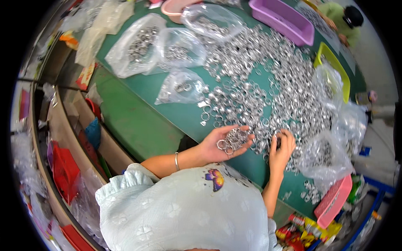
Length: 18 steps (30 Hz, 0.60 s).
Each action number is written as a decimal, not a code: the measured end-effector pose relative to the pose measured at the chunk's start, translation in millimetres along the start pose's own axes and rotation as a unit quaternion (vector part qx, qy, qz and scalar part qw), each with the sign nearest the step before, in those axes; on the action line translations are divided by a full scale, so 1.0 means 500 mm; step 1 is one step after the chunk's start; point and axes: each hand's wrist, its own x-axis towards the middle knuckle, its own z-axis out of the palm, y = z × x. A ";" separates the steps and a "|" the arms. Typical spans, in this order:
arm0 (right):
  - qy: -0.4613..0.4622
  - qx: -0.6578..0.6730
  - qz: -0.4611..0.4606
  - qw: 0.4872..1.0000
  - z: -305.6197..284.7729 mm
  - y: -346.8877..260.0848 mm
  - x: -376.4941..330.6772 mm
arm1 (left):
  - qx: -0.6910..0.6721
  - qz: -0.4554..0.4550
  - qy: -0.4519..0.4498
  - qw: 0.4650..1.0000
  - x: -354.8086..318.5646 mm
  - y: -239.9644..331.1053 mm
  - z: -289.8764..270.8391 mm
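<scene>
My left hand (pixel 209 146) is palm up, its fingers cupped around a handful of shiny silver metal rings (pixel 235 140). A few of those rings hang toward the wrist side of the palm. To its right, my right hand (pixel 283 150) reaches down at the near edge of a large heap of similar rings (pixel 293 83). Its thumb and fingers are bent toward each other in a pinch among the rings. What lies between the fingertips is too small to make out. A smaller spread of rings (pixel 238 100) lies just beyond my left hand.
Clear plastic bags of rings (pixel 142 46) stand at the far left of the green table (pixel 146 90); another bag (pixel 324 154) sits at right. Purple (pixel 284 19), yellow-green (pixel 345 79) and pink (pixel 335 201) bins line the heap. Another person (pixel 347 25) works at the far right.
</scene>
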 end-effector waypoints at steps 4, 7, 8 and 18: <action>0.012 0.009 -0.006 1.000 0.011 0.001 -0.004 | 0.087 0.104 0.038 0.990 -0.020 -0.009 0.063; 0.017 -0.002 -0.008 1.000 0.012 -0.002 -0.011 | 0.081 0.168 0.012 0.982 -0.034 0.001 0.079; 0.020 -0.006 -0.010 1.000 0.015 -0.004 -0.008 | 0.092 0.188 -0.002 0.978 -0.037 0.008 0.084; 0.035 -0.028 -0.024 0.999 0.021 -0.007 -0.007 | 0.154 0.289 -0.031 0.945 -0.046 0.063 0.126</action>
